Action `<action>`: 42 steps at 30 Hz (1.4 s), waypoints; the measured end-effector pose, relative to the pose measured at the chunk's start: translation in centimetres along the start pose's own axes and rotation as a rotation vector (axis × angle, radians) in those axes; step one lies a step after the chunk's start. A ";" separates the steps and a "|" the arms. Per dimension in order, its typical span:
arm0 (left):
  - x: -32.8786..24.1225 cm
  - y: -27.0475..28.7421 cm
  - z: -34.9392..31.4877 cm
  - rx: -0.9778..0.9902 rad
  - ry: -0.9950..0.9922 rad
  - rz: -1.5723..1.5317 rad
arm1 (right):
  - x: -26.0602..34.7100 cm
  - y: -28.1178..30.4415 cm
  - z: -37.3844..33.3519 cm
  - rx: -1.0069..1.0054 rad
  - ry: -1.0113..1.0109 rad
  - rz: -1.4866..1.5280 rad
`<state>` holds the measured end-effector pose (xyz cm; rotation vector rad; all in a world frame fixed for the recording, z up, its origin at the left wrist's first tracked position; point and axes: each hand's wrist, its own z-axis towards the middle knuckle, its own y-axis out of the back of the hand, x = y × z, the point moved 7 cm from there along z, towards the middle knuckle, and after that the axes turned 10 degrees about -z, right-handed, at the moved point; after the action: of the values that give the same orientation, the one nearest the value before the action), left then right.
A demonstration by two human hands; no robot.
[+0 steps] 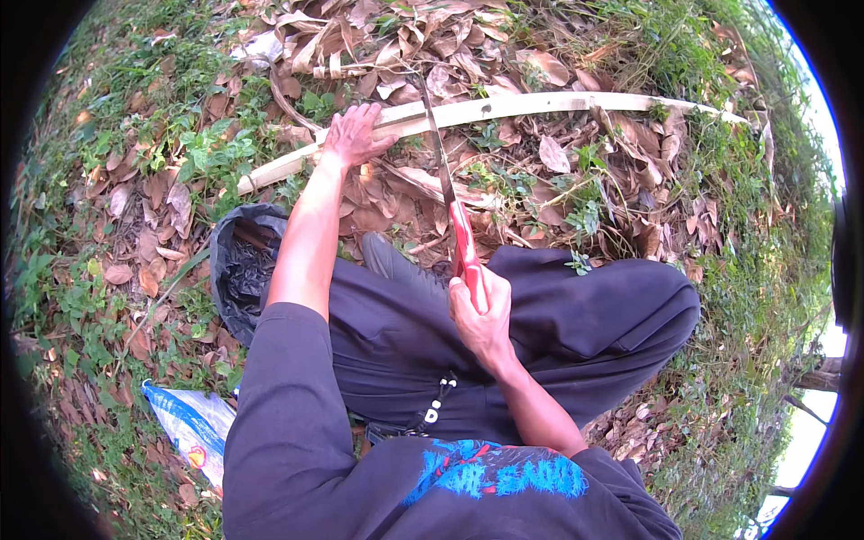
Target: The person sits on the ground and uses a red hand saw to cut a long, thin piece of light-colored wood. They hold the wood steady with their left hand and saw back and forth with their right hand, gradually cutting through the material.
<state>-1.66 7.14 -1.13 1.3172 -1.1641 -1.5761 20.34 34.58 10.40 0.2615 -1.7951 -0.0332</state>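
Observation:
A long pale wooden strip lies on the leaf litter across the far side of my legs; it looks curved in this view. My left hand grips the strip from above near its left part, thumb pointing right. In my right hand is the red handle of a hand saw, fingers wrapped round it. Its narrow dark blade points away from me and crosses the strip just right of my left hand. Whether the teeth have cut into the wood is too small to tell.
Dry brown leaves and green weeds cover the ground. A black plastic bag stands open beside my left forearm. A white and blue sack lies at the lower left. My folded legs in dark trousers are under my arms.

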 end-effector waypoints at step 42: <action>0.4 -0.7 1.3 0.023 0.038 -0.031 | -0.5 0.9 -2.9 0.034 0.082 -0.172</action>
<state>-3.01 7.16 -1.91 1.3806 -1.1466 -1.5573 23.06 35.90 10.75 0.4351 -1.6893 -0.1130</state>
